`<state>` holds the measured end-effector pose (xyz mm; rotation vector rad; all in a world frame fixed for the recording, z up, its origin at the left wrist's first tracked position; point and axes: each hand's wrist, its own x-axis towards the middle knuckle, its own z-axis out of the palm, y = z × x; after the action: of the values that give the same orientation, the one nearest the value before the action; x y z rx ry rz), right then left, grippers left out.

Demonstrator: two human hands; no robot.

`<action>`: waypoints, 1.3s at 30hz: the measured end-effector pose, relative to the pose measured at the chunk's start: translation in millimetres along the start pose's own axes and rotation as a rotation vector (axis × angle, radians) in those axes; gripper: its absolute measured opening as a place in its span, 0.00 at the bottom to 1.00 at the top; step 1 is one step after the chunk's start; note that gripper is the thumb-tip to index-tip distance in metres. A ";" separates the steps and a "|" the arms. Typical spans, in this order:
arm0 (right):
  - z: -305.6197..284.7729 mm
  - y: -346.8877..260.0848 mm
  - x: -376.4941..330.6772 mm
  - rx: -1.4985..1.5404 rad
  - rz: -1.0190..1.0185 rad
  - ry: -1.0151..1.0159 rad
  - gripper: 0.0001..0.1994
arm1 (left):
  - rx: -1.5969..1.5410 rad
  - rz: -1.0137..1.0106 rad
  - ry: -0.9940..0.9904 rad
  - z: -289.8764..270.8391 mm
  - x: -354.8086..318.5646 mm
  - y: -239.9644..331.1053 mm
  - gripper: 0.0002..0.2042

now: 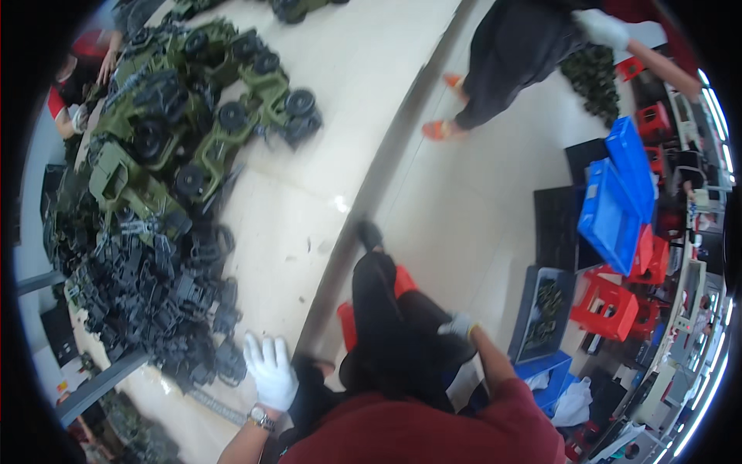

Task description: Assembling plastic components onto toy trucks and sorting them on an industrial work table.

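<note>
My left hand (270,373), in a white glove with a watch at the wrist, lies at the near edge of the pale table (267,286), its fingers spread and holding nothing. Just left of it spreads a heap of dark grey plastic parts (166,298). Farther back on the table rises a pile of olive-green toy vehicles (166,131) with black wheels. My right hand (456,325), gloved in white too, rests on my right thigh with its fingers stretched out and nothing visible in it.
Another person (510,62) in dark trousers stands ahead, and one in red (62,104) is at the far left. On the right are blue crates (610,213), a grey bin (541,313) of green parts and red stools (604,305). A grey metal bar (100,387) crosses the lower left.
</note>
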<state>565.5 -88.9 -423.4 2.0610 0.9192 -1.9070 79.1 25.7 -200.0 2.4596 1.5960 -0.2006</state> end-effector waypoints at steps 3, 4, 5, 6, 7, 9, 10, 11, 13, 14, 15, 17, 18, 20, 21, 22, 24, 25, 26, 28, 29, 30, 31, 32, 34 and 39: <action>15.2 18.2 -23.2 0.027 -0.056 0.174 0.33 | -0.046 0.001 0.098 17.8 -8.0 -2.2 0.37; 13.8 22.9 -18.4 0.024 -0.061 0.212 0.33 | -0.059 0.012 0.131 19.5 -7.1 -0.5 0.38; 15.4 28.9 -7.6 -0.055 -0.050 0.225 0.33 | -0.069 0.032 0.158 17.3 -5.4 -0.8 0.38; 14.7 36.6 1.6 -0.135 -0.038 0.235 0.33 | -0.077 0.050 0.184 15.3 -2.5 0.8 0.38; 10.1 38.3 8.1 -0.138 -0.046 0.258 0.33 | -0.095 0.057 0.179 14.6 -0.1 3.8 0.39; 1.1 40.7 22.7 -0.131 -0.116 0.103 0.35 | -0.111 0.060 0.197 13.7 3.3 1.8 0.39; -0.7 47.2 35.6 -0.225 -0.124 0.104 0.34 | -0.096 0.058 0.182 13.2 2.9 1.9 0.40; -4.8 45.8 39.8 -0.244 -0.132 0.111 0.34 | -0.079 0.040 0.165 13.0 0.3 4.3 0.40; -12.2 43.3 48.6 -0.241 -0.103 -0.053 0.36 | -0.090 0.042 0.219 9.6 0.9 7.8 0.34; -15.4 50.9 63.0 -0.341 -0.105 -0.141 0.32 | -0.075 0.054 0.246 10.3 2.3 8.8 0.34; -21.1 61.6 73.3 -0.354 -0.115 -0.132 0.32 | -0.056 0.067 0.273 10.2 3.7 10.1 0.34; -24.4 47.1 75.0 0.205 0.094 -0.378 0.40 | -0.025 0.054 0.297 10.6 1.5 11.7 0.35; -21.1 43.6 78.0 0.490 0.204 -0.498 0.44 | -0.016 0.046 0.322 14.7 -3.0 13.0 0.35; -23.0 34.2 92.8 0.529 0.224 -0.496 0.46 | 0.011 0.033 0.364 18.6 -2.6 16.0 0.36; -22.2 31.6 101.4 0.581 0.266 -0.489 0.48 | 0.000 0.020 0.375 21.8 -2.9 17.2 0.36; -14.2 36.9 115.6 0.496 0.204 -0.567 0.48 | -0.014 0.022 0.383 21.2 -4.9 18.0 0.36; 5.5 25.7 125.8 0.367 -0.020 -0.498 0.44 | -0.013 0.016 0.385 22.3 -9.0 18.9 0.38; 2.8 17.3 131.4 0.233 -0.230 -0.411 0.40 | -0.029 0.008 0.390 23.5 -4.8 17.5 0.40; -3.7 17.4 137.4 0.232 -0.234 -0.408 0.40 | -0.011 0.008 0.399 26.1 -6.0 16.3 0.40; -1.0 40.6 142.4 0.188 -0.225 -0.317 0.39 | -0.014 -0.009 0.396 28.1 -9.9 17.3 0.40; 2.8 37.4 140.1 0.178 -0.217 -0.263 0.38 | -0.015 -0.010 0.391 25.4 -6.6 17.2 0.40; 25.4 -1.4 161.7 0.167 -0.204 -0.211 0.38 | -0.024 -0.013 0.367 25.1 -4.5 17.0 0.39; 22.7 -7.4 173.2 0.150 -0.201 -0.162 0.37 | -0.027 -0.008 0.367 22.6 -2.6 15.6 0.39; 24.6 -7.6 180.3 0.131 -0.196 -0.114 0.37 | -0.044 -0.010 0.336 20.1 -2.0 17.1 0.39; 35.3 -1.9 198.9 0.096 -0.190 -0.014 0.36 | -0.115 0.012 0.338 11.4 4.9 14.8 0.34; 19.3 61.6 205.0 -0.053 -0.169 0.176 0.33 | -0.152 0.003 0.213 6.8 10.3 7.5 0.34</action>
<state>579.7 -84.1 -637.8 2.2103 1.2060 -1.7777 90.1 30.2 -208.1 2.4328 1.6207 0.1828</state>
